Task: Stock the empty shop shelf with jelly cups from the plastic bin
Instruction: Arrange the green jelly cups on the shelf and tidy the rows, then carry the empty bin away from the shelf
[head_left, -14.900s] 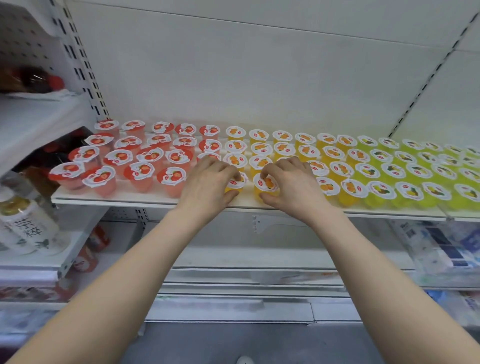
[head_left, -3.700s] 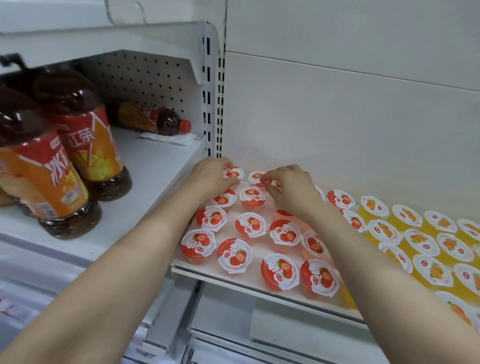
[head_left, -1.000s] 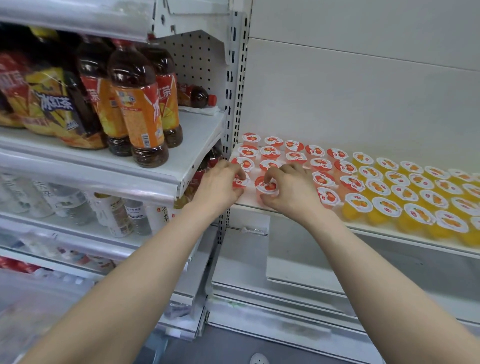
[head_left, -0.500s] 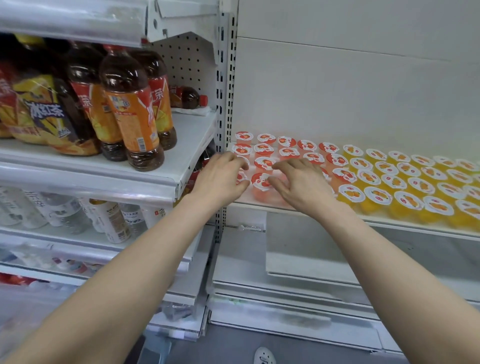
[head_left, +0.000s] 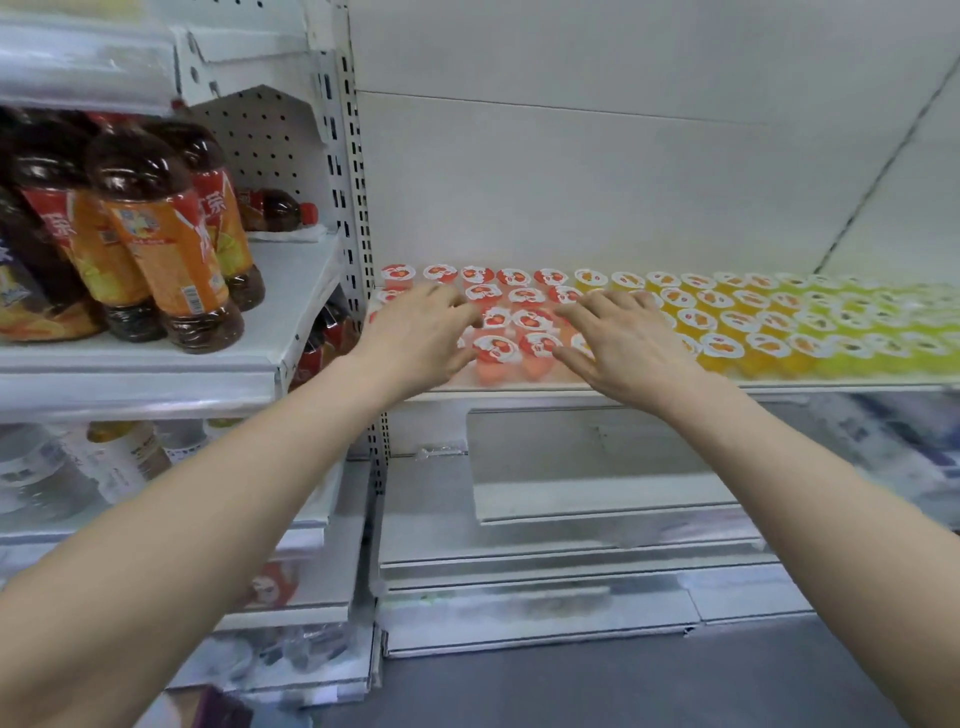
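Dozens of jelly cups (head_left: 719, 347) fill the shelf (head_left: 779, 386) in rows, red at the left, orange in the middle, green at the right (blurred there). Our left hand (head_left: 415, 338) and right hand (head_left: 631, 345) hover over the red ones, fingers straight and spread, gripping nothing; whether fingertips touch lids we cannot tell. Tea bottles (head_left: 166, 244) stand on the side shelf (head_left: 291, 291) at left.
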